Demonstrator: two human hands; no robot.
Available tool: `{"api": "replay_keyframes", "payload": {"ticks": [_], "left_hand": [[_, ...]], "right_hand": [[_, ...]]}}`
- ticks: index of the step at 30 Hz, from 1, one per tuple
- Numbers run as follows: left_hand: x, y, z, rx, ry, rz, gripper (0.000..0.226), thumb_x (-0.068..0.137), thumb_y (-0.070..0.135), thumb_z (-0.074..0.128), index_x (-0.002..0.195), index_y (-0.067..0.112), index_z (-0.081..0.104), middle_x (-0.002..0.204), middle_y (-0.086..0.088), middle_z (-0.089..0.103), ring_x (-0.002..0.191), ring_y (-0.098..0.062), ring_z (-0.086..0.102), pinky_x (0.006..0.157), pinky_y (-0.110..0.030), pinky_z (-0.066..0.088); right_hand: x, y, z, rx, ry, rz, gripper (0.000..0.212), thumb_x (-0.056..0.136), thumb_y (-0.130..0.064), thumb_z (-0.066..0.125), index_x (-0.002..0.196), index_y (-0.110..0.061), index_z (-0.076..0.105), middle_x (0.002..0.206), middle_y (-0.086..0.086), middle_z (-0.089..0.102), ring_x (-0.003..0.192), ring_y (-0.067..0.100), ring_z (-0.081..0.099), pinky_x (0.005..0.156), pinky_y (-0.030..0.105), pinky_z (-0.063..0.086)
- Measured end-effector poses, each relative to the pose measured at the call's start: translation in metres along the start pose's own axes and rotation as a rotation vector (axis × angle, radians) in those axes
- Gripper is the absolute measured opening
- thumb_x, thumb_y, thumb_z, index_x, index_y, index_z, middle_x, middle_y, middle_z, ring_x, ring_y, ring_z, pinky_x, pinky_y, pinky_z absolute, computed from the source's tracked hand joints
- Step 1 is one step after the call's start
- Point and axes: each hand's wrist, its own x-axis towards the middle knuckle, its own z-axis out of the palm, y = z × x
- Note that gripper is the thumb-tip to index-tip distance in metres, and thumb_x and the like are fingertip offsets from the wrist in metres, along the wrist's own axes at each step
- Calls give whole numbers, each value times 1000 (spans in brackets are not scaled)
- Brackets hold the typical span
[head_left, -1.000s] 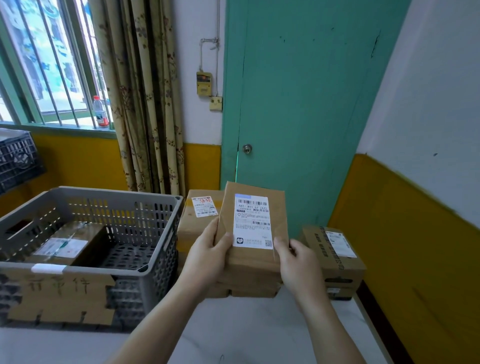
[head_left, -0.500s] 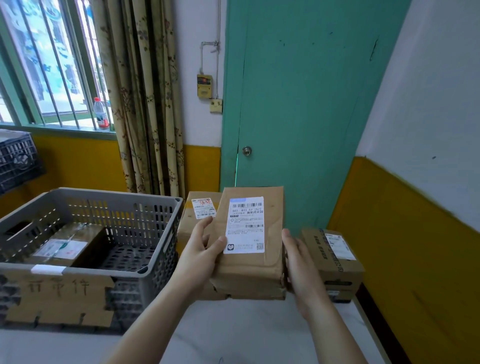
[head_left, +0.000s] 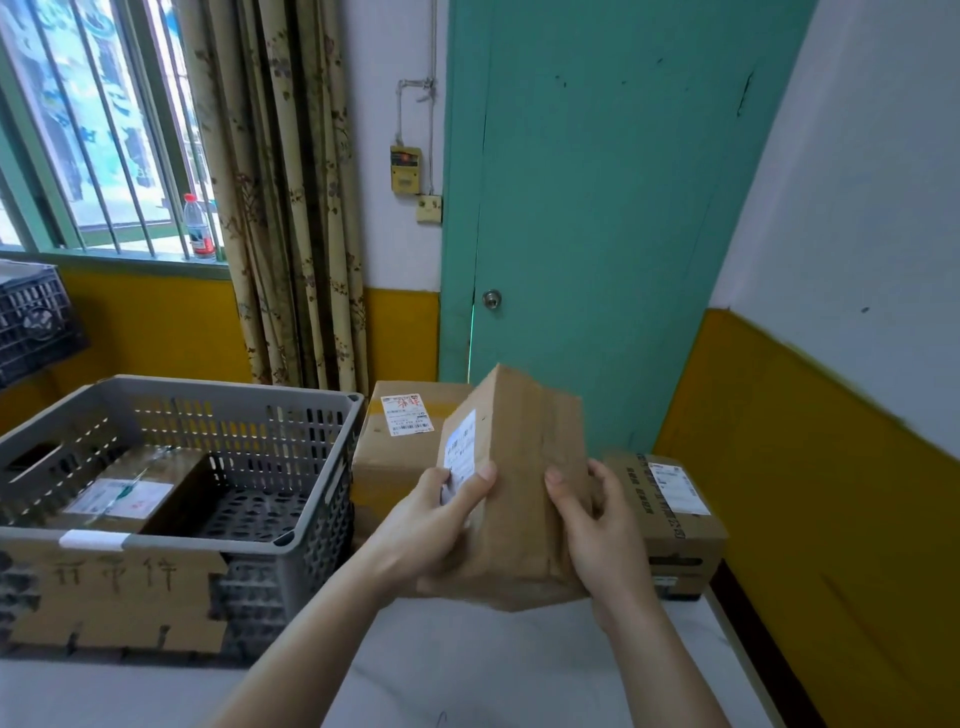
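Both hands clasp the parcel (head_left: 514, 483) above the table (head_left: 467, 670): left hand (head_left: 431, 525) thumb on its label (head_left: 460, 452), right hand (head_left: 597, 530) wrapping the far side. Tilted edge-on, probably to check another face before sorting into the gray crate (head_left: 291, 410) alongside.

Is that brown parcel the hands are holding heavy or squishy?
Probably light: the left hand and right hand hold the brown parcel clear of the table. Its creased wrap suggests some give, yet its edges look boxy, so likely fairly stiff.
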Motion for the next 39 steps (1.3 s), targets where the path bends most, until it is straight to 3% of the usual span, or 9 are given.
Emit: {"api": "replay_keyframes", "payload": {"ticks": [2,5,11,19,23,28,32,36,39], "left_hand": [[-1,1,2,-86,-33,-6,113,53,103,52,138,28,48,120,14,66,101,-2,67,68,-16,52],[6,0,9,-103,40,40,79,73,84,61,131,31,53,108,17,67,90,0,70,54,-6,50],[17,-8,7,-31,143,75,41,93,70,53,83,31,51,83,10,66,64,14,63,43,-6,41],[18,-9,7,-17,114,100,42,97,63,52,95,22,60,90,6,72,71,3,70,50,-12,49],[18,0,4,62,189,83,55,90,77,48,91,23,58,86,7,70,72,-3,68,48,-12,44],[15,-2,11,64,150,121,54,90,74,48,93,22,58,87,6,72,69,7,68,47,-10,46],[13,-2,10,-79,152,94,43,92,64,59,89,21,57,83,8,69,63,11,66,45,-7,43],[8,-3,3,-158,48,121,42,92,51,69,120,20,62,105,9,76,84,5,73,59,-10,53],[6,-2,2,-111,55,154,38,96,45,67,125,21,61,109,10,75,87,6,72,61,-10,54]], "right_hand": [[-2,3,5,27,-32,30,33,93,-39,73,121,-39,56,110,-11,75,95,5,73,89,40,59],[-5,9,12,-28,-63,47,39,95,-41,71,129,-37,53,112,-16,74,95,-1,71,88,36,58],[-1,1,7,-139,-2,61,26,93,-65,59,96,-44,73,93,-27,75,90,2,72,87,39,58],[3,-9,2,-344,37,-35,41,99,-57,53,72,-30,68,74,-23,70,71,3,64,63,30,44],[3,-15,3,-352,31,-5,41,99,-64,45,85,-33,68,78,-17,70,81,2,63,68,30,48],[5,-22,4,-406,54,-41,44,100,-61,45,102,-24,69,92,-7,71,92,21,66,85,43,54],[2,-15,-1,-306,-39,-26,29,102,-56,50,99,-36,71,91,-21,74,96,6,67,84,34,52],[-2,-10,-3,-230,-151,2,17,101,-47,57,113,-46,69,103,-34,72,102,-2,68,99,39,54],[-3,-10,-1,-264,-135,-36,12,103,-44,58,108,-47,68,102,-36,71,103,-1,67,101,41,54]]}}
